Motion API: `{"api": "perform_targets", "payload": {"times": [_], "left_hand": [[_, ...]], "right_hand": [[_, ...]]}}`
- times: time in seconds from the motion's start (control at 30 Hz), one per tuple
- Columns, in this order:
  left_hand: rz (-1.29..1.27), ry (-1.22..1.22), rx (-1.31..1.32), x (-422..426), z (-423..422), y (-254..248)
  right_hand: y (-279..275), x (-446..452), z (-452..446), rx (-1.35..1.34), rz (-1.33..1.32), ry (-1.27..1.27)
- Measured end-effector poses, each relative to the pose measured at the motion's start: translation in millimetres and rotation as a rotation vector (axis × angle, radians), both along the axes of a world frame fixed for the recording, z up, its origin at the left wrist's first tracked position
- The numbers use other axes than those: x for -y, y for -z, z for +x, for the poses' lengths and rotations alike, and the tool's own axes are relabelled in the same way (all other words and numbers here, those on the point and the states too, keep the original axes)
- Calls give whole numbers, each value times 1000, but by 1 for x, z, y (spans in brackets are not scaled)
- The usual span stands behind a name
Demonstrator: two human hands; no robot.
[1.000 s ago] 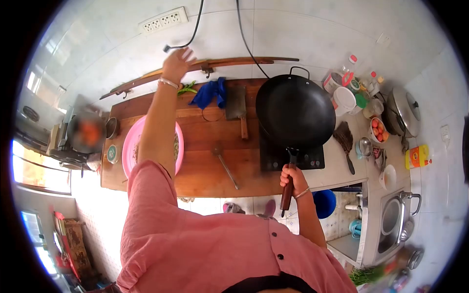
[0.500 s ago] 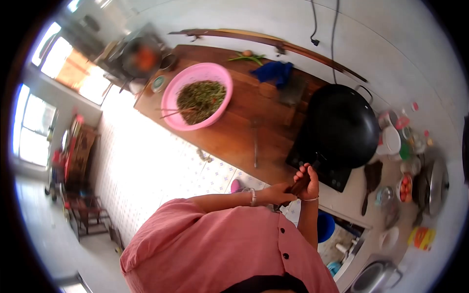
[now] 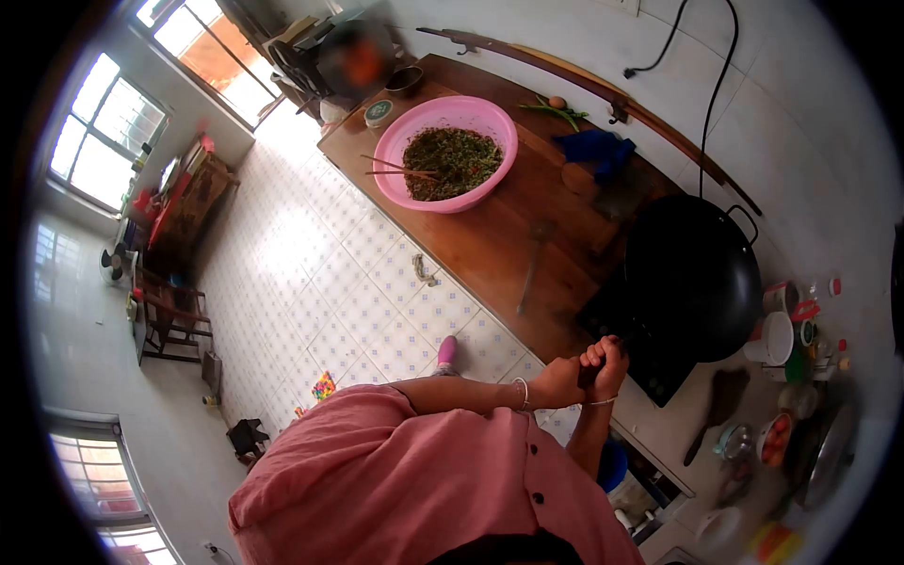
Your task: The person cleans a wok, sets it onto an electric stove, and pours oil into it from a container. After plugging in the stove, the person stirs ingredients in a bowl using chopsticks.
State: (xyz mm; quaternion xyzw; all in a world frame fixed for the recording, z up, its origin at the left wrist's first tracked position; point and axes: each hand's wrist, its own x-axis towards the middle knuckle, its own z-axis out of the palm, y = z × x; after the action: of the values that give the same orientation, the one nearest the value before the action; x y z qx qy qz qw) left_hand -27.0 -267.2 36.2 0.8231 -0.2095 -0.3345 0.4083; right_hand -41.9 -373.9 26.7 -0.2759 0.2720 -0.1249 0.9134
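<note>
A large black wok (image 3: 695,278) with a loop handle on its far side is over the black cooktop (image 3: 650,377) at the counter's right part. My right hand (image 3: 607,361) is wrapped round the wok's brown handle, close to the rim. Just behind it, my left hand (image 3: 556,383) is closed round the end of the same handle. The two fists touch or nearly touch, and they hide most of the handle. The wok's inside looks dark, with no food visible.
A pink basin (image 3: 490,113) of chopped greens with chopsticks (image 3: 400,173) stands on the wooden counter (image 3: 480,240). A long-handled utensil (image 3: 530,273) and a blue cloth (image 3: 595,153) lie nearby. Right of the wok are a brown spatula (image 3: 720,410), jars, and a bowl of red items (image 3: 776,439).
The view has turned, so the counter and wok appear further right. Both hands now close more tightly round the wok handle; less of it shows between them.
</note>
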Motion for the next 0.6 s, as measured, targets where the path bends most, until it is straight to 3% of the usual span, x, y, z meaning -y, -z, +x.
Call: {"api": "perform_targets", "payload": {"times": [0.2,0.27,0.6], "left_hand": [[-96,17,-3,-40,23,-48],[-136,28,-141,-61,36,-69],[-221,27,-236,-183,108,-105]], "right_hand": [[-32,-35,17,11,-114,-10],[-47,-53,29,14,-143,-6],[-85,-168,101,27,-177,-40]]}}
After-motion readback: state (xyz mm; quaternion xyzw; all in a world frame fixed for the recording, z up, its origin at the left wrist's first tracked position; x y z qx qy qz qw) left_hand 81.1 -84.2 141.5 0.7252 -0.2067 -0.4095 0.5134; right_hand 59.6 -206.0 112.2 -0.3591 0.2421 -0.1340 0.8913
